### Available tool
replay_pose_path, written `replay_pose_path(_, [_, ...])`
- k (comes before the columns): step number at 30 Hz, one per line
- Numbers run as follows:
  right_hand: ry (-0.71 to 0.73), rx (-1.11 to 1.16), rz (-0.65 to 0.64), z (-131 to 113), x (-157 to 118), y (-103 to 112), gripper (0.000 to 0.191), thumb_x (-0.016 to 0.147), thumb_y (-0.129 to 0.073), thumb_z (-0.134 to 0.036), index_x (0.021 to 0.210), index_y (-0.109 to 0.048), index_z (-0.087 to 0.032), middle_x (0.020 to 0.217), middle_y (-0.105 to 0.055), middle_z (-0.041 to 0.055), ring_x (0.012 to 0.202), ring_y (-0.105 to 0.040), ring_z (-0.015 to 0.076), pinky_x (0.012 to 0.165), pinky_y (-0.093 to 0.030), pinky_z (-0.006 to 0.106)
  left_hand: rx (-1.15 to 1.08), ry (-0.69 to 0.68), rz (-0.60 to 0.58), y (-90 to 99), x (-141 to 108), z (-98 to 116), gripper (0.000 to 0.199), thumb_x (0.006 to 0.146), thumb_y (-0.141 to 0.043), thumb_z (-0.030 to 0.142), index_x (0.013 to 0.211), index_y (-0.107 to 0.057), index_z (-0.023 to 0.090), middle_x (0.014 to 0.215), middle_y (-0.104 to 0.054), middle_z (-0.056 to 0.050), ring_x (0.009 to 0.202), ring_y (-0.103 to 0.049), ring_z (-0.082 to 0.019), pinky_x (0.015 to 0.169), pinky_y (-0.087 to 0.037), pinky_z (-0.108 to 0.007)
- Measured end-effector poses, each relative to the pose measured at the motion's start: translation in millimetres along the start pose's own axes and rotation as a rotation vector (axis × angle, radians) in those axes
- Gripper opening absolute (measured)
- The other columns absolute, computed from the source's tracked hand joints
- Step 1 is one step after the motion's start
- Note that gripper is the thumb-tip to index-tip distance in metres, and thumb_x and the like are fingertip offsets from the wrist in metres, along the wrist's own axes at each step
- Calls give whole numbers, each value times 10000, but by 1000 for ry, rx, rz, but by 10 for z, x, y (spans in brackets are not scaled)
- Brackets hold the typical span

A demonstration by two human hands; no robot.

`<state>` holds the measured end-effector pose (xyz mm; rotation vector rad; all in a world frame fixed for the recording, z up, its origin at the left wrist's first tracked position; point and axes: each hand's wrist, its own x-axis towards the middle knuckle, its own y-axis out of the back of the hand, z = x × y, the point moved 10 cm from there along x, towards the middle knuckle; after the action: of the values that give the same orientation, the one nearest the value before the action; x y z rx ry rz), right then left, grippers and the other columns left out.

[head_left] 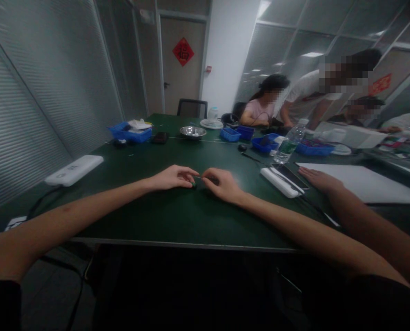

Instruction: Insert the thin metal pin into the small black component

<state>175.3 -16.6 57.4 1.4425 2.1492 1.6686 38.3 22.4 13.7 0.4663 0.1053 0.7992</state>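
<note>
Over the middle of the green table [177, 216], my left hand [172, 178] and my right hand [223, 185] face each other, fingertips nearly touching. Thumb and fingers of the left hand are pinched at a small dark-and-green piece [194, 185], too small and blurred to name. A thin strand-like thing [198, 177] spans the narrow gap between the two hands. The curled fingers of my right hand pinch at its end. What exactly lies inside either pinch is hidden by the fingers.
White power banks [75, 170] lie left and right [280, 182], with cables. Farther back are a metal bowl [193, 133], a blue tray [132, 134], and a water bottle [290, 142]. Another person's hand [320, 179] rests by white paper [366, 181]; several people sit or lean beyond.
</note>
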Motion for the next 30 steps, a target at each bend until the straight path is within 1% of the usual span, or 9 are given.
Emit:
replay_pose_path(2, [-12, 1, -11, 8, -6, -8, 119, 952, -595, -255, 966, -696, -194, 904, -722, 37, 790, -636, 171, 736, -463, 276, 7, 11, 16, 13, -5, 9, 535, 825, -813, 306, 1330, -683, 183, 1122, -747, -102, 1025, -703, -217, 947, -542, -385])
replay_pose_path(6, [20, -19, -38, -32, -30, -25, 100, 919, -615, -244, 946, -702, -202, 912, -729, 31, 807, -643, 176, 747, -460, 278, 142, -6, 27, 77, -34, 62, 298, 854, -786, 361, 1102, -788, 196, 1113, -761, -81, 1023, -706, -224, 929, -542, -360])
replay_pose_path(8, [13, -42, -37, -21, -33, -22, 102, 923, -613, -249, 948, -701, -206, 910, -727, 30, 807, -643, 178, 744, -458, 278, 194, -17, 42, 131, -44, 69, 270, 858, -782, 376, 1067, -804, 207, 1095, -769, -69, 1018, -709, -229, 927, -540, -355])
replay_pose_path(11, [0, -69, -37, -9, -29, -17, 107, 936, -607, -257, 955, -696, -201, 915, -725, 33, 807, -644, 177, 738, -455, 276, 238, -29, 72, 201, -46, 59, 264, 853, -789, 376, 1060, -812, 214, 1095, -773, -63, 1031, -708, -233, 937, -533, -355])
replay_pose_path(15, [19, -89, -70, -56, -29, -34, 105, 947, -606, -254, 983, -689, -202, 941, -721, 40, 820, -644, 180, 748, -460, 277, 251, -29, 87, 219, -47, 42, 270, 853, -792, 386, 1055, -812, 208, 1082, -775, -65, 1022, -709, -235, 936, -533, -361])
replay_pose_path(18, [77, -79, -104, -131, -44, -64, 120, 966, -589, -249, 1029, -681, -204, 975, -712, 47, 844, -647, 183, 761, -469, 281, 227, -54, 73, 188, -58, 53, 275, 868, -780, 401, 1065, -807, 210, 1088, -771, -63, 1027, -705, -232, 933, -535, -359])
replay_pose_path(22, [141, -69, -100, -186, -59, -76, 151, 1005, -555, -267, 1080, -667, -200, 1002, -697, 57, 869, -647, 186, 776, -476, 286, 208, -68, 52, 123, -64, 63, 274, 896, -756, 405, 1093, -799, 219, 1104, -764, -58, 1033, -698, -228, 927, -534, -352])
replay_pose_path(27, [154, -88, -134, -176, -60, -132, 170, 1022, -549, -287, 1120, -660, -203, 1039, -695, 65, 893, -649, 188, 784, -477, 286, 192, -138, 27, -5, -47, 129, 271, 914, -745, 380, 1115, -789, 203, 1109, -751, -67, 1037, -690, -225, 921, -528, -340])
replay_pose_path(30, [132, -94, -101, -136, -46, -118, 166, 1022, -549, -286, 1097, -663, -193, 1022, -700, 69, 886, -649, 186, 777, -470, 283, 161, -119, 21, -32, -17, 83, 337, 902, -762, 363, 1189, -763, 188, 1103, -743, -79, 1016, -687, -221, 910, -532, -349])
